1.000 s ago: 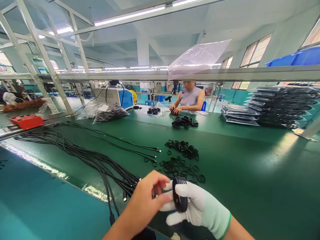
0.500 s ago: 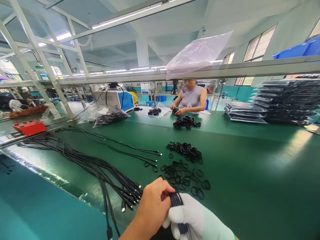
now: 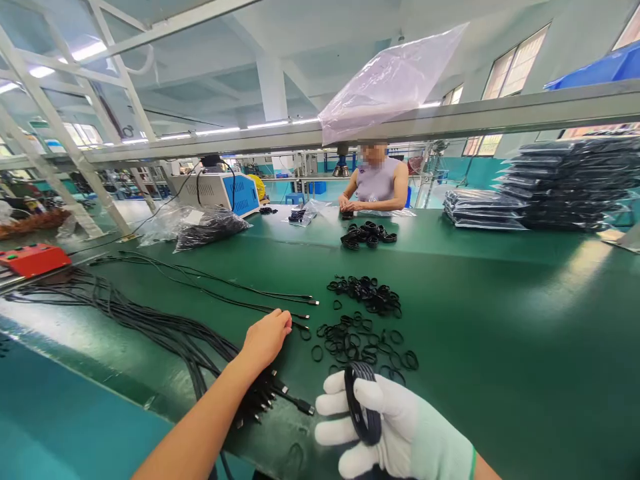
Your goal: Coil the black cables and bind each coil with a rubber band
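Note:
My right hand (image 3: 395, 427), in a white glove, holds a coiled black cable (image 3: 361, 403) wound round its fingers, near the front edge of the green table (image 3: 500, 320). My bare left hand (image 3: 267, 337) reaches forward over the table, fingers together, with its tips by the end of a loose black cable (image 3: 225, 293) and close to the scattered black rubber bands (image 3: 360, 337). I cannot make out anything in it. A bundle of long black cables (image 3: 165, 330) lies under my left forearm, plugs pointing right.
A person sits across the table with a pile of coiled cables (image 3: 367, 235) in front. Stacks of bagged goods (image 3: 560, 183) stand at the right. A red box (image 3: 31, 259), plastic bags (image 3: 200, 227) and a blue-white machine (image 3: 220, 190) stand at the left.
My left hand has let go of the coil and moved forward and left to the loose cable's end. The right hand still holds the coil.

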Motion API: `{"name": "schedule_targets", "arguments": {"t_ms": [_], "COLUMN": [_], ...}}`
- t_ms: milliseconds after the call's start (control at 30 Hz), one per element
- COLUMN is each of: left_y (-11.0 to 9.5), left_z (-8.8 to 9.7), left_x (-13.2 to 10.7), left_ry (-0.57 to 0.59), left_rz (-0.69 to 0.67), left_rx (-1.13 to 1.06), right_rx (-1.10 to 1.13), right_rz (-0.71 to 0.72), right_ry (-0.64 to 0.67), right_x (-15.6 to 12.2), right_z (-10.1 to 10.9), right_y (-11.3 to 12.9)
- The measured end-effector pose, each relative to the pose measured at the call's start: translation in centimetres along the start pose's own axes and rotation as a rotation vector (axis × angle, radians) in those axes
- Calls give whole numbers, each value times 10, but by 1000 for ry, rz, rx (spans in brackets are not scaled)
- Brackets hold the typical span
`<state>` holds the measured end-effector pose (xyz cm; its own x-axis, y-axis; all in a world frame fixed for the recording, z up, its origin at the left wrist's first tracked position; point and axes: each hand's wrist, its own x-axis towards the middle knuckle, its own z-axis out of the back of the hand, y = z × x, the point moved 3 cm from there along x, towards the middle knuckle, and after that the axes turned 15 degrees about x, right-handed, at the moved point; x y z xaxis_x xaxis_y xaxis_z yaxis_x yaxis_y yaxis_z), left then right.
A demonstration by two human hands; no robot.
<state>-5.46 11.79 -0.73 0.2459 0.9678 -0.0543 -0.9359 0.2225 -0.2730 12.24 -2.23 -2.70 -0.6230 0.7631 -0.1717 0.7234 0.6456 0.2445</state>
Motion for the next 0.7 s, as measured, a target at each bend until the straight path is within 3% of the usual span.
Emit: {"name": "schedule_targets", "arguments": {"t_ms": [167, 300, 367, 433, 533, 600, 700], "left_y": [-17, -45, -58, -66, -72, -72, -70], "left_z": [4, -7, -20, -34, -50, -56, -58], "left_x": [-35, -73, -83, -86, -83, -81, -82], "left_ry": [173, 413, 467, 430, 349, 283, 178], "left_rz": [-83, -54, -5, 23, 19, 5, -9], "left_rx": [-185, -771, -1056, -1135, -1072, -965, -877], "right_rx": [-66, -208, -271, -314, -400, -377, -174], "right_rz": [106, 324, 422, 474, 529, 539, 400], "right_ry": [-138, -309, -364, -411, -451, -408, -260], "right_x": [-2, 1, 5, 8, 10, 8, 1], "right_z": [-1, -1, 2, 6, 10, 7, 2], "right_y": [4, 8, 9, 9, 9, 8, 6]}}
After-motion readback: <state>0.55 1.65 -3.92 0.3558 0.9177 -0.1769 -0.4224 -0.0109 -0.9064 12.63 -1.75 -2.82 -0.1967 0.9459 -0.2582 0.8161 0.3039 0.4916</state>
